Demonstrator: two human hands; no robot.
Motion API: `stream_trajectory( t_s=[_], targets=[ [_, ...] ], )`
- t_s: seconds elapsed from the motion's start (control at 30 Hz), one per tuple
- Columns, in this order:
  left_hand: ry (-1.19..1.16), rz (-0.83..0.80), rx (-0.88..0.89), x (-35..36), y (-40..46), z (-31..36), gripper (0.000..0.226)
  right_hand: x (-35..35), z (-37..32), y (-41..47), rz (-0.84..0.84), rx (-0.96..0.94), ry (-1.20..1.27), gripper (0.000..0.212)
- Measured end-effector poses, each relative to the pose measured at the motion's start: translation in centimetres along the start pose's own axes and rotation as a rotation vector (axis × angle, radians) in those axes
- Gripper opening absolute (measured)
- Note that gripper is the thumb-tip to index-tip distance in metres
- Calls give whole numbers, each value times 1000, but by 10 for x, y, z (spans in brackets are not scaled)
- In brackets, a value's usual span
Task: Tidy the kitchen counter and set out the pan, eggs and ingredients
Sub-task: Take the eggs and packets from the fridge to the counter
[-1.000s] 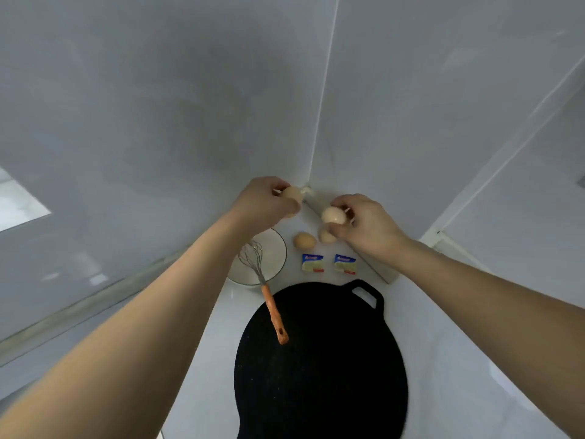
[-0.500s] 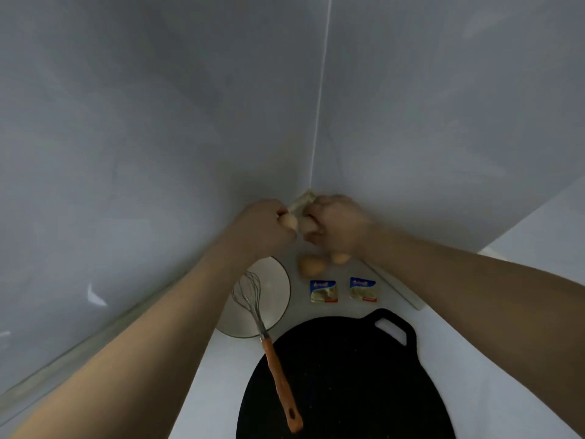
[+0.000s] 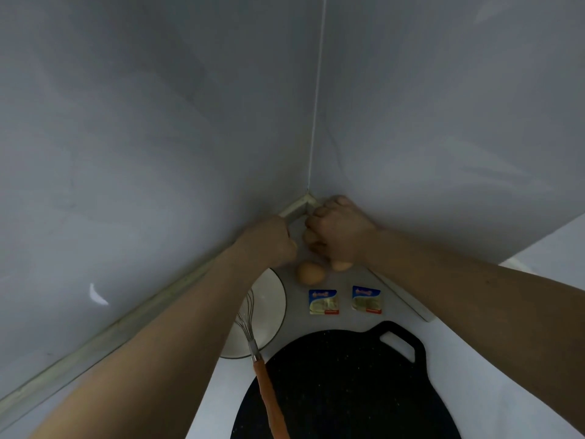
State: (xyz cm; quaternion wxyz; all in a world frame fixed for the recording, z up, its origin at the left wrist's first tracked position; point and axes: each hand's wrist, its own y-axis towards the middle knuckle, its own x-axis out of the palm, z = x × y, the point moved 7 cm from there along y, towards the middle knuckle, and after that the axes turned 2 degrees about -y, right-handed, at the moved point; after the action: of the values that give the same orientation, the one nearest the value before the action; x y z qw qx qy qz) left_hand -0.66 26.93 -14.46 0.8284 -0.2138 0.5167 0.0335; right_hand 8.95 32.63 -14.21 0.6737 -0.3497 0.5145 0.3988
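Hands meet in the counter corner: left hand [image 3: 269,240] and right hand [image 3: 340,231] each curl around an egg; 2 eggs [image 3: 311,273] lie below, beside bowl [image 3: 269,307], above pan [image 3: 342,384]

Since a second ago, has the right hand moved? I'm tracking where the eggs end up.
Yes. The right hand has gone left toward the wall corner and closed up to the left hand, above the two eggs on the counter.
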Motion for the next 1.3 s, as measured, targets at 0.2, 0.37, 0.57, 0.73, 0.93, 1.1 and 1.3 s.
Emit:
stream_trajectory(
  t_s=[0.2, 0.37, 0.57, 0.73, 0.93, 1.1, 1.3],
  targets=[
    [19, -68, -1, 8, 6, 0, 15, 3, 0, 3, 7, -13, -55, 34],
    [57, -93, 1, 14, 12, 2, 25, 5, 1, 3, 1, -16, -37, 34],
    [81, -93, 8, 18, 15, 2, 22, -2, -3, 5, 106, -9, -92, 26],
    [96, -77, 23, 17, 17, 6, 17, 3, -3, 2, 8, 6, -121, 30],
    [87, -74, 44, 22, 20, 8, 28, 8, -6, 4, -27, -29, -123, 34],
    [65, -80, 40, 23, 20, 6, 31, 8, -3, 6, 27, -14, -46, 30],
    [47, -72, 38, 20, 19, 8, 35, -3, -4, 1, -3, 23, -74, 28]
  ],
)
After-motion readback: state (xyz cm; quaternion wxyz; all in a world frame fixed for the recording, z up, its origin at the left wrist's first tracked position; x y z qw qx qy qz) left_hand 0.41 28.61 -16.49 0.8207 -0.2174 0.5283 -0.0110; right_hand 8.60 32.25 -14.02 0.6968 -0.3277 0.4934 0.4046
